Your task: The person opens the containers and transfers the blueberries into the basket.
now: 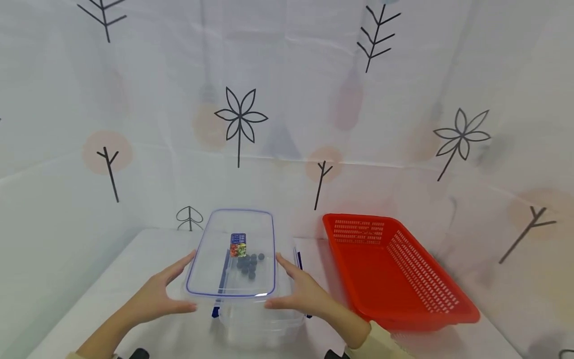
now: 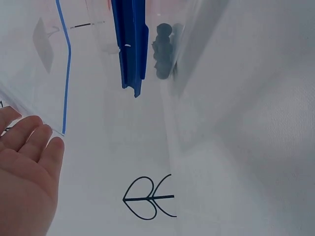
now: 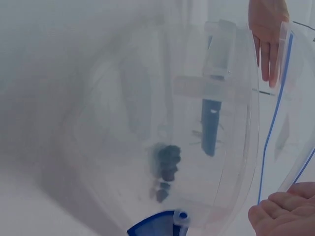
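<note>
A clear lid with a blue seal line (image 1: pixel 211 286) is held up between both hands, tilted, over a clear plastic box (image 1: pixel 262 324). Its left edge meets the fingertips of my left hand (image 1: pixel 154 294), spread with straight fingers. Opposite, my right hand (image 1: pixel 309 294) touches the right edge in the same way, thumb near the front corner. A small printed label (image 1: pixel 238 244) sits on the lid. Dark blue clasps (image 2: pixel 130 44) stand out from the box's sides. Inside the box lies a cluster of small dark round pieces (image 2: pixel 163 51), seen through its clear wall.
To the right stands a large red plastic basket (image 1: pixel 372 279) with slotted walls, close to the box. Both rest on a white-covered table (image 1: pixel 134 271). A patterned white cloth (image 1: pixel 287 124) hangs behind the table.
</note>
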A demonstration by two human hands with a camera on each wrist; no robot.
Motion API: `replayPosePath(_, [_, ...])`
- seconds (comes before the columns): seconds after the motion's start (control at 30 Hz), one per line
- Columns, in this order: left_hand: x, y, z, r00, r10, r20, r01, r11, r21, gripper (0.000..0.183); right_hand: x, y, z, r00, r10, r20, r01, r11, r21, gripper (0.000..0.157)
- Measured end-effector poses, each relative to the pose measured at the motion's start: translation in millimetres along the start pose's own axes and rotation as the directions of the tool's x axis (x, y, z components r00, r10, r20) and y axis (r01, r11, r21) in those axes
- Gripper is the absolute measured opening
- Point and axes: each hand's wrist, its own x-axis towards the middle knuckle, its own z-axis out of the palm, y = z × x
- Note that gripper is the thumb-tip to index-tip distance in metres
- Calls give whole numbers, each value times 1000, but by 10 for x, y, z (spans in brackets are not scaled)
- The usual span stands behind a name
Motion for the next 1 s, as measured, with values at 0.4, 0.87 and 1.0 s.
replayPosePath(0.4, [-118,-148,-231,1000,26,-3,-26,999,40,99,141,-108,182,999,-47,25,46,999,28,101])
replayPosePath(0.87, [-244,-413,-498,976,217,-9,-216,970,-112,95,279,-320,411,998,-60,35,54,987,148,98])
replayPosePath(1.0, [-279,-460,-568,968,251,5,-247,956,-157,94,334,-356,491,995,-98,31,86,958,272,97])
